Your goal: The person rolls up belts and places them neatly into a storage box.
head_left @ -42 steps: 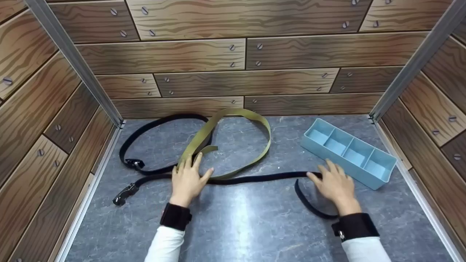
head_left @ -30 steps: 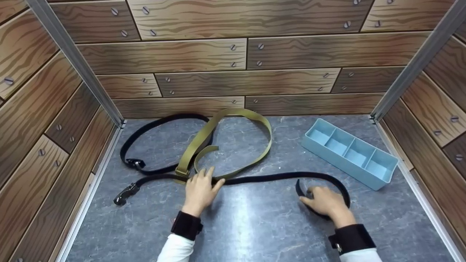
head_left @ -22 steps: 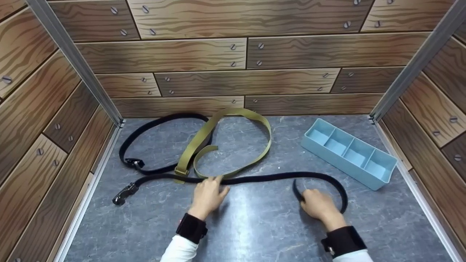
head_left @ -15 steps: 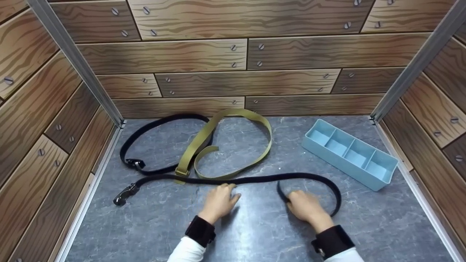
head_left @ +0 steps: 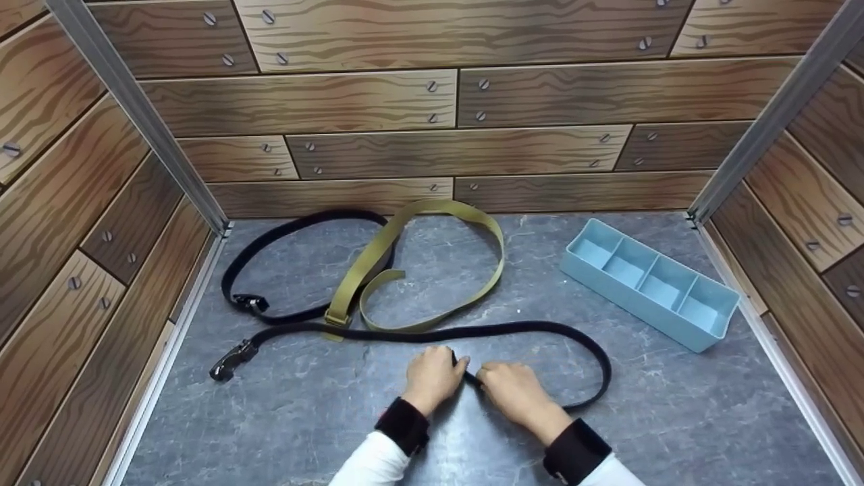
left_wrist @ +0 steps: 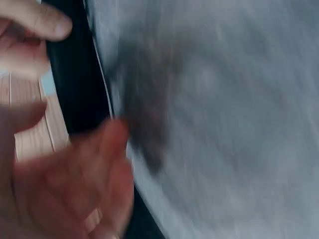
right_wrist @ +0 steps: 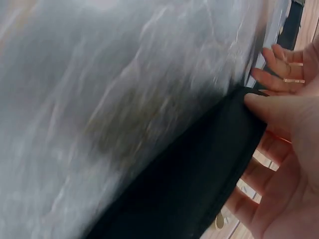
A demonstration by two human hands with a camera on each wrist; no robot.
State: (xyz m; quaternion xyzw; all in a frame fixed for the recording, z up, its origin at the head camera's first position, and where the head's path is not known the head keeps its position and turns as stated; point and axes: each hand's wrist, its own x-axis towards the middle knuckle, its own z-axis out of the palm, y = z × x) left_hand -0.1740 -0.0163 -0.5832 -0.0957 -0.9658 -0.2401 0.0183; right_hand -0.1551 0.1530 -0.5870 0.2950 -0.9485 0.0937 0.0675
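A black belt [head_left: 513,328] lies across the grey surface, its dark shiny buckle [head_left: 233,360] at the left and its tail curving back toward me. My right hand [head_left: 516,391] pinches the tail near its tip, thumb on the strap [right_wrist: 194,149] in the right wrist view. Close beside it, at the belt tip, is my left hand [head_left: 432,378]. In the left wrist view my left fingers [left_wrist: 112,149] are blurred and overlap the strap, with the thumb held apart from it. Parts of the tip are hidden by the hands.
An olive webbing belt [head_left: 496,260] lies looped behind, crossing a second looped black belt [head_left: 236,260] with its own buckle. A light blue four-compartment tray [head_left: 628,293] stands at the right. Wood-patterned walls [head_left: 378,158] enclose the back and sides.
My right hand has moved off the strap's far bend, taken the tail and drawn it left toward the middle. My left hand has slid right and nearer, off the belts, to meet it.
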